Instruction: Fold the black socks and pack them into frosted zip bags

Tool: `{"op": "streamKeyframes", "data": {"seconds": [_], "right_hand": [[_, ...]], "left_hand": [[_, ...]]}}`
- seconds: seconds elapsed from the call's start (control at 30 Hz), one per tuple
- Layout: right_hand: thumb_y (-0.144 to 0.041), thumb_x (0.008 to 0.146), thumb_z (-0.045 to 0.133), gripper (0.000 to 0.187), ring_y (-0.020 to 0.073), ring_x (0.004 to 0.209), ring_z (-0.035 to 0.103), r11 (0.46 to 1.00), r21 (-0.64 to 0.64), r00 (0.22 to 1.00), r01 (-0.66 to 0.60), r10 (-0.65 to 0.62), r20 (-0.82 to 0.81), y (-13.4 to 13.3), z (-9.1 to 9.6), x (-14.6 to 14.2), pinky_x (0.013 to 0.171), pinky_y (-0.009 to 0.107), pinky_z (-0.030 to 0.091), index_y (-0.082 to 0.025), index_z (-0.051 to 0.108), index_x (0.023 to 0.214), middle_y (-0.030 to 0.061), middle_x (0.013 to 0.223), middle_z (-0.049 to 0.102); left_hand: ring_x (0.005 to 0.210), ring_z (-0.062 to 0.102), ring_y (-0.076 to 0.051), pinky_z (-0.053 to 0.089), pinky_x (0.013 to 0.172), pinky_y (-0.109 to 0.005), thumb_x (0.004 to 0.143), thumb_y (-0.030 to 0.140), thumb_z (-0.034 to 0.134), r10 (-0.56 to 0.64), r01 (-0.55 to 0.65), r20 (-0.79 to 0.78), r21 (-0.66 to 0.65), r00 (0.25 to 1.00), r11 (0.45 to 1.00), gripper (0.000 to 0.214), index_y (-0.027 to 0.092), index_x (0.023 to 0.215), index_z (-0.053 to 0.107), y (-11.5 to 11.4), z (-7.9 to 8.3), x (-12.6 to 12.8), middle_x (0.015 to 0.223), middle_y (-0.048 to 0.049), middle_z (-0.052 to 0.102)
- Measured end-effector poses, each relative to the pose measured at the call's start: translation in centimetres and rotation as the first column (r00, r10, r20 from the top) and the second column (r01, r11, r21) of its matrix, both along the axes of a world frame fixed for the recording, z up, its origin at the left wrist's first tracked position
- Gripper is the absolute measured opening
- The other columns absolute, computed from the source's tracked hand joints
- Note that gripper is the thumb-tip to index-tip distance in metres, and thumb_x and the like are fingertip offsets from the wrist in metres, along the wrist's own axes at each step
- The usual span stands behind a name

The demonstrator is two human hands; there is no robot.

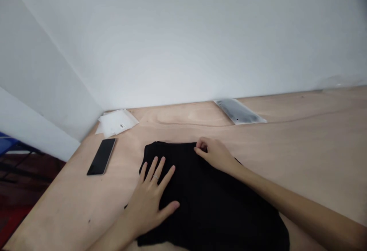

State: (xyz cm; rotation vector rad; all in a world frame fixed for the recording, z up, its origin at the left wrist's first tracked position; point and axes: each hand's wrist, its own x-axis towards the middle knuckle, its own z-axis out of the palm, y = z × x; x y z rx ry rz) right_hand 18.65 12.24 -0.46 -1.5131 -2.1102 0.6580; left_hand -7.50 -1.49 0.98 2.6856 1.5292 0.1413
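A black cloth garment [212, 201] lies spread on the wooden table in front of me; its exact kind does not show. My left hand [151, 197] rests flat on its left part, fingers spread, with a ring on one finger. At the garment's far edge, my right hand [212, 152] has thumb and fingertips pinched together on the black fabric. The right forearm crosses over the garment's right side.
A dark phone [101, 157] lies to the left on the table [301, 147]. Behind it are white packets or sheets [116, 123]. A clear bag with dark contents [240, 111] lies near the wall [183, 40]. The table's left edge slants down toward me.
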Motion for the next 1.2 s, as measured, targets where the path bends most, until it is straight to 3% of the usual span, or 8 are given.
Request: {"op": "streamKeyframes", "data": {"seconds": [0.2,0.3,0.4,0.6,0.73,0.87,1.07,1.2], "right_hand": [[-0.027,0.091,0.053,0.015,0.0192,0.06,0.069,1.0,-0.013,0.999,-0.01,0.009,-0.04,-0.6,0.9,2.3,0.061,0.031,0.052,-0.022,0.061,0.079,0.0018,0.07,0.072],[-0.032,0.091,0.056,0.014,0.025,0.095,0.073,0.991,0.038,0.991,-0.124,0.126,-0.043,-3.3,1.3,3.4,0.085,0.039,0.057,-0.023,0.068,0.095,0.0066,0.101,0.076],[-0.036,0.097,0.054,0.031,0.0317,0.131,0.059,0.952,0.181,0.968,-0.247,0.235,0.089,-7.2,0.9,5.1,0.107,0.052,0.049,-0.024,0.069,0.121,0.0103,0.139,0.066],[-0.046,0.099,0.056,0.073,0.039,0.148,0.036,0.892,0.172,0.878,-0.418,0.347,0.33,-13.1,-0.2,7.9,0.111,0.064,0.044,-0.039,0.022,0.163,0.0046,0.165,0.031],[-0.05,0.098,0.056,0.08,0.0409,0.151,0.027,0.903,0.052,0.862,-0.427,0.388,0.325,-13.2,-1.1,8.8,0.114,0.072,0.032,-0.038,0.011,0.163,0.0069,0.168,0.023],[-0.061,0.087,0.067,0.099,0.0436,0.152,0.021,0.923,0.089,0.89,-0.374,0.331,0.313,-12.9,-2.7,9.9,0.117,0.077,0.019,-0.037,0.01,0.164,0.008,0.167,0.024],[-0.06,0.083,0.072,0.109,0.0434,0.15,0.027,0.926,0.131,0.902,-0.354,0.301,0.309,-13.4,-3.3,11.2,0.117,0.076,0.025,-0.034,0.005,0.164,0.0089,0.166,0.027],[-0.059,0.089,0.065,0.096,0.043,0.148,0.032,0.935,0.161,0.916,-0.317,0.259,0.305,-13.4,-2.5,11.0,0.113,0.073,0.036,-0.034,0.012,0.164,0.0073,0.165,0.03]], "left_hand": [[0.155,0.015,-0.044,0.027,0.117,-0.072,0.097,0.061,0.057,-0.038,0.039,0.015,-0.062,0.999,0.997,0.088,0.029,0.165,0.012,0.2,-0.4,-0.3,0.171,-0.0129,0.011],[0.155,0.016,-0.044,0.027,0.117,-0.071,0.096,0.06,0.058,-0.033,0.035,0.02,-0.068,0.999,0.997,0.088,0.03,0.165,0.013,0.2,-1.0,-0.4,0.172,-0.0118,0.011],[0.155,0.016,-0.043,0.026,0.118,-0.07,0.095,0.058,0.06,-0.03,0.03,0.008,-0.065,1.0,0.997,0.089,0.03,0.165,0.013,0.1,-0.9,-0.4,0.171,-0.0115,0.012],[0.155,0.018,-0.044,0.022,0.115,-0.077,0.097,0.063,0.054,-0.078,0.076,-0.026,-0.085,0.997,0.994,0.087,0.029,0.165,0.012,0.4,0.5,0.1,0.17,-0.0128,0.019],[0.156,0.014,-0.044,0.02,0.117,-0.076,0.096,0.063,0.055,-0.125,0.128,0.035,-0.08,0.991,0.989,0.09,0.031,0.165,0.008,0.8,0.2,1.2,0.171,-0.0105,0.013],[0.155,0.014,-0.044,0.02,0.117,-0.076,0.092,0.062,0.062,-0.152,0.162,0.073,-0.15,0.986,0.975,0.096,0.034,0.165,0.006,0.8,-0.8,1.8,0.172,-0.0089,0.011],[0.155,0.017,-0.043,0.021,0.118,-0.074,0.089,0.061,0.066,-0.129,0.141,0.093,-0.134,0.987,0.981,0.099,0.035,0.165,0.008,0.4,-1.2,1.1,0.172,-0.0069,0.013],[0.155,0.018,-0.044,0.022,0.118,-0.074,0.09,0.063,0.064,-0.11,0.118,0.075,-0.109,0.991,0.987,0.097,0.035,0.165,0.009,0.1,-1.0,0.5,0.172,-0.0068,0.014]]}}
